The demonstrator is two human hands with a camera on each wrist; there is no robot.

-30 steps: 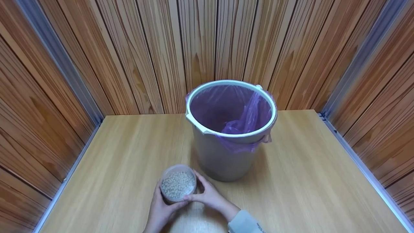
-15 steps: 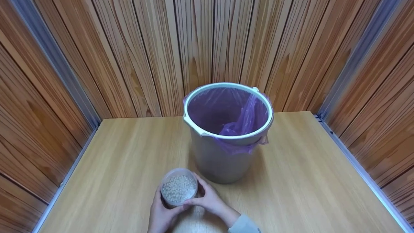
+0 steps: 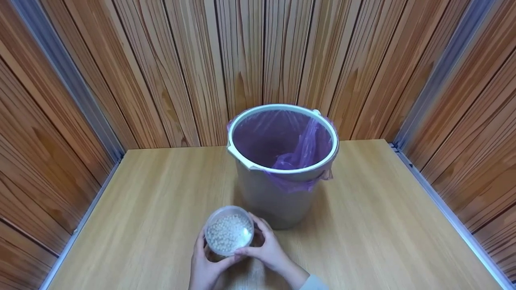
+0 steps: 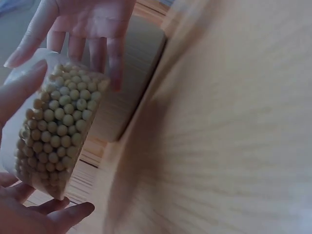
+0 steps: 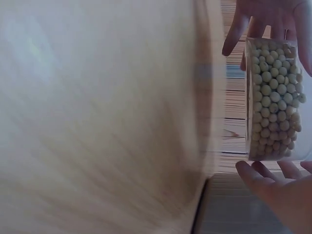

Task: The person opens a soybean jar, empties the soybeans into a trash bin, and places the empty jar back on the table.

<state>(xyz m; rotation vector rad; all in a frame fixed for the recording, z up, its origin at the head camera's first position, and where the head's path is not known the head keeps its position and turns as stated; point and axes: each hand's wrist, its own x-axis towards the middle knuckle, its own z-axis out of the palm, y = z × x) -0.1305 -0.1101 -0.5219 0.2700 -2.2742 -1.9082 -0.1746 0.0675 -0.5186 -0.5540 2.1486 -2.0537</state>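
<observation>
A: State the position of the clear plastic tub (image 3: 229,210).

B: From where I stand, it is raised above the desk (image 3: 161,193), near the waste bin (image 3: 274,201) and on the person's side of it. Pale round beans (image 3: 227,234) partly fill it.

A: State of both sides?

B: Left grip (image 3: 204,264) holds the tub's left wall; right grip (image 3: 268,249) holds the right. Both thumbs meet the near side. A purple liner (image 3: 308,145) covers the bin's interior.
</observation>
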